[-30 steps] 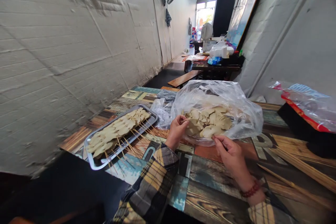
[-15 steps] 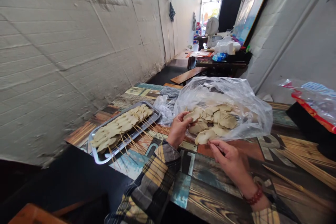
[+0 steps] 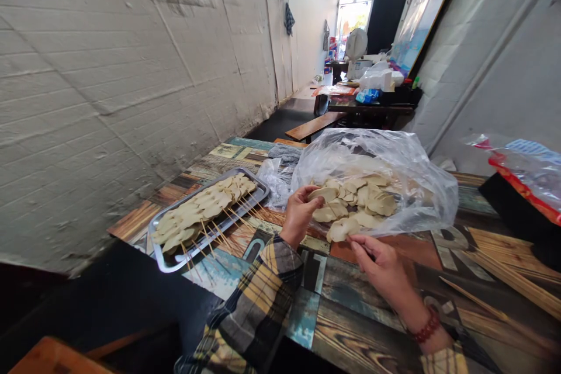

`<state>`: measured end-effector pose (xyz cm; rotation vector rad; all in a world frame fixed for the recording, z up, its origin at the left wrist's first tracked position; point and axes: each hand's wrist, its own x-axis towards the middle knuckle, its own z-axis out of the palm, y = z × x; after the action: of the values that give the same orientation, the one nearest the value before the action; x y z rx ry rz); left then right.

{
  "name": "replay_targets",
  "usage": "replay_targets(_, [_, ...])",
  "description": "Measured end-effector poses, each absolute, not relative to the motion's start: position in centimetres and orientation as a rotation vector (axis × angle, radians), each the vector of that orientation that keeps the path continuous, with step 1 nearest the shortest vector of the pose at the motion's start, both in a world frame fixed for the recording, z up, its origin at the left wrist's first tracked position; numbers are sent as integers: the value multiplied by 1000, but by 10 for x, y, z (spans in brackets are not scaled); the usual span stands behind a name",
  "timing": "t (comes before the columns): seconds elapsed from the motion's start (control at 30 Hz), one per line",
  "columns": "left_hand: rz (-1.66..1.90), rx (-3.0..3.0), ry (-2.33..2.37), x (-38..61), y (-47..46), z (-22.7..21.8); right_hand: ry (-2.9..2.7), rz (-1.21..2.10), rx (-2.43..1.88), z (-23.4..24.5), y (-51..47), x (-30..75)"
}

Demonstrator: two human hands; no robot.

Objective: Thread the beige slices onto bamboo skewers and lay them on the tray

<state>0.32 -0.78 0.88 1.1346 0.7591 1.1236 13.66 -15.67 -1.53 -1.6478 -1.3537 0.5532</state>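
Note:
My left hand pinches a pale dough slice at the mouth of a clear plastic bag full of several more slices. My right hand is closed on a thin bamboo skewer whose tip points up toward that slice. Both hands hover over the painted wooden table, just in front of the bag. To the left, a metal tray holds several finished skewers lying in a row.
A pile of loose bamboo skewers lies at the right on the table. A red-and-clear bag sits on a dark box at far right. A white brick wall runs along the left; benches and cluttered tables stand farther back.
My left hand has lifted a slice out of the pile and turned it toward the skewer. My right hand has shifted only slightly; the view has moved a little.

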Motion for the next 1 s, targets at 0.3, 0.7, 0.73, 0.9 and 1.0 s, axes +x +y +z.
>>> replay_targets(0.3, [1120, 1200, 792, 5, -7, 4, -1334, 541, -1645, -16, -156, 137])
replay_targets(0.7, [1167, 1513, 823, 6, -9, 0, -1351, 580, -1634, -20, -152, 140])
replay_targets(0.73, [1165, 1527, 816, 6, -10, 0, -1352, 569, -1635, -21, -152, 140])
replay_targets(0.9, [1104, 1455, 783, 8, -13, 2, -1356, 527, -1635, -24, -150, 141])
replay_targets(1.0, [1048, 1298, 774, 8, -14, 4, -1366, 499, -1641, -24, -150, 141])
